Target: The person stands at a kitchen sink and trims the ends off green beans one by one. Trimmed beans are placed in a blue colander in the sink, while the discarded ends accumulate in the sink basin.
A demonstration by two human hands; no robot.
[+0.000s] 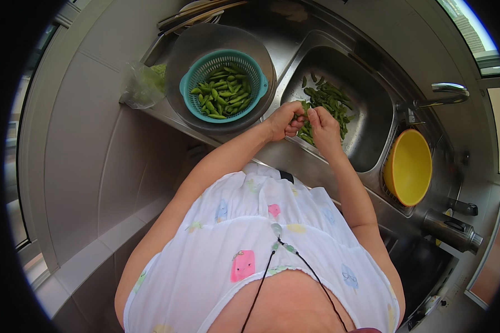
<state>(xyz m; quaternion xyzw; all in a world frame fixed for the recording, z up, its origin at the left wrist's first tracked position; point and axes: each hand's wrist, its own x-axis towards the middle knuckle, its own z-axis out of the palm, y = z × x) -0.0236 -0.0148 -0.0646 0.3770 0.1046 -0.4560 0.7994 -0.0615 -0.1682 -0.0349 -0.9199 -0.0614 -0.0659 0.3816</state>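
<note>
My left hand [286,120] is closed around green bean pods over the near left rim of the steel sink basin [371,137]. My right hand [326,129] meets it from the right, thumb and finger pinched at a bit of green between the two; exactly what each fingertip grips is partly hidden. Beneath and beyond the hands, a loose heap of green pods [331,98] lies in the basin. To the left, a teal plastic colander [184,89] holds plump green pods, which look like edamame [223,93]. It rests on a large round metal lid or tray [204,37].
Chopsticks [204,16] lie at the back left. A clear plastic bag [143,85] with something green sits at the counter's left edge. A chrome faucet [441,98] reaches in from the right, beside a yellow bowl [410,166]. A steel cylindrical vessel [450,231] stands nearer on the right.
</note>
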